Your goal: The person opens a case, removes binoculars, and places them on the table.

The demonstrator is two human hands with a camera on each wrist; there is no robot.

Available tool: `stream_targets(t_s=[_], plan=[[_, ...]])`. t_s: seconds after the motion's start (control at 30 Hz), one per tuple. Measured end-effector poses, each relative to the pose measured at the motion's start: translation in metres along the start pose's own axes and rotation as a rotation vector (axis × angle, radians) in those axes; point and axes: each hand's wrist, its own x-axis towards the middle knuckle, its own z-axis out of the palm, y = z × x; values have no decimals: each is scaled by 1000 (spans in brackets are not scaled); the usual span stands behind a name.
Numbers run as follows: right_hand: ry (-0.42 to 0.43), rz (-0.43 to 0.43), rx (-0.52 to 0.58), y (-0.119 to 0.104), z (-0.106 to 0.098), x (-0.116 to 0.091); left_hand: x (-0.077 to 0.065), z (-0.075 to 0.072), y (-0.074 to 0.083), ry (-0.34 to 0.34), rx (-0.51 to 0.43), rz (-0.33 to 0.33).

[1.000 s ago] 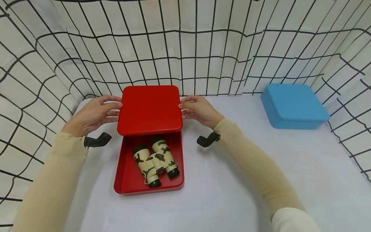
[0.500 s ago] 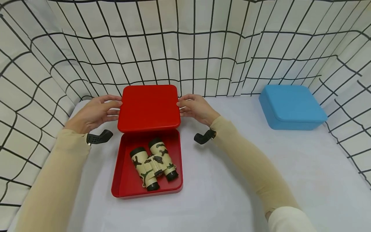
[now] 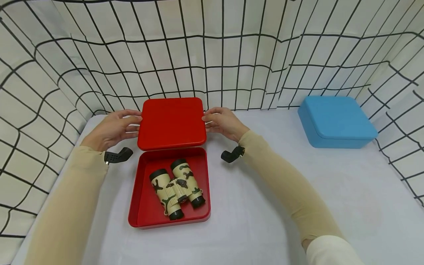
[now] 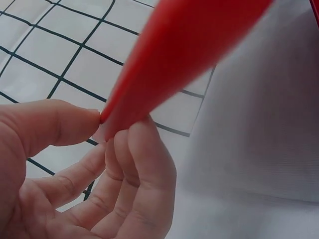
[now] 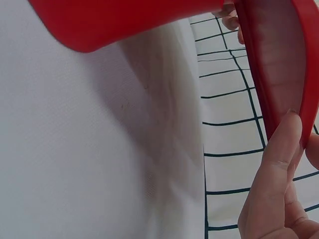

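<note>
Both hands hold a red lid [image 3: 172, 123] by its two sides, up behind an open red box [image 3: 136, 206]. My left hand [image 3: 116, 127] pinches the lid's left edge between thumb and fingers, which the left wrist view shows close up on the red edge [image 4: 164, 64]. On the opposite edge my right hand [image 3: 225, 124] grips it, some fingertips under the lid's hollow inner side [image 5: 281, 55]. Camouflage-patterned binoculars [image 3: 177, 189] lie slantwise in the box, toward its right side.
A blue closed box [image 3: 338, 121] stands at the back right of the white table [image 3: 258, 213]. Black-and-white grid cloth [image 3: 245, 51] rises as walls behind and at both sides.
The lid has drawn back slightly from the box, so more of the box's back end shows. Both hands keep their hold. The binoculars stay in place in the box.
</note>
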Motion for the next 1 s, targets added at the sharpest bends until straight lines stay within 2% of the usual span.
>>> stream_targets(t_s=[0.47, 1.0], plan=[[4, 23, -4, 9, -4, 11, 15, 5, -3, -16, 99, -31], [13, 56, -41, 17, -4, 21, 27, 8, -18, -40, 109, -51]])
